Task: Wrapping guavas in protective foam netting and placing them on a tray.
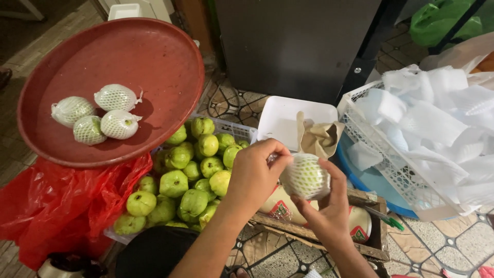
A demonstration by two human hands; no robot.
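- Both hands grasp one guava (307, 176) in white foam netting: left hand (256, 177) pinches its top edge, right hand (329, 208) cradles it from below, above a wooden crate (371, 242).
- Bare green guavas (191, 172) heap in a crate left of it; four netted ones (98, 117) lie on a round red tray (154, 62).
- A white basket (383, 164) holds soft foam sleeves (437, 118).
- The crate's contents are mostly hidden, possibly printed packaging.

A green guava (305, 177) sits wrapped in white foam netting, its skin showing through the mesh. It is held up in the air between both hands, above a wooden crate, just right of the heap of bare guavas
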